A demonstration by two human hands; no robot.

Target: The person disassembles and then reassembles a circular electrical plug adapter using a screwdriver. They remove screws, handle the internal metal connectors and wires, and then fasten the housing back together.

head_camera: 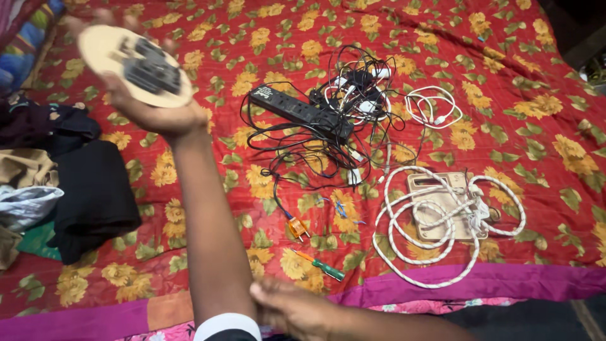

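Observation:
My left hand (151,110) is raised over the red flowered bedspread (505,82) and grips a round beige switch board (136,63) with black sockets, tilted and blurred. My right hand (293,309) is low at the front edge, fingers curled against my left forearm near the white cuff; whether it holds anything is unclear. A small green-and-orange screwdriver (322,266) lies just beyond it, with an orange plug (298,228) on a thin wire a bit farther out.
A black power strip (297,110) lies in a tangle of black and white cables (360,95). A rectangular beige board (439,205) wrapped in thick white cord lies at right. A coiled white cable (432,107) is behind it. Folded dark clothes (82,183) sit at left.

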